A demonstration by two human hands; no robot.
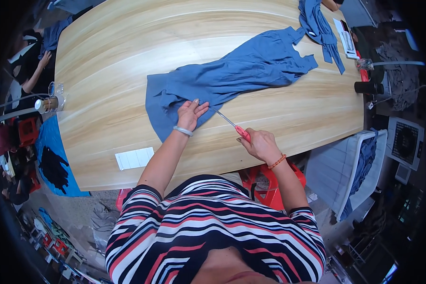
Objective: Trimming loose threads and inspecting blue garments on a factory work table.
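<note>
A blue dress (251, 61) lies spread across the wooden table (109, 90), its wide hem toward the left and its narrower top toward the far right. My left hand (189, 115) rests on the fabric near the hem, palm turned partly up, fingers stretched out. In my right hand (262, 144) is a red-handled tool (242, 133) with a slim metal shaft; its exact kind does not show. The shaft points up and left, and its tip meets the dress's near edge, just right of my left fingertips.
A white paper sheet (134, 158) lies near the table's front left. Another blue garment (317, 28) hangs together at the far right, close to a person's hand. Beside the right edge stands a white bin (333, 165) with blue cloth. A red stool (270, 189) sits under the front edge.
</note>
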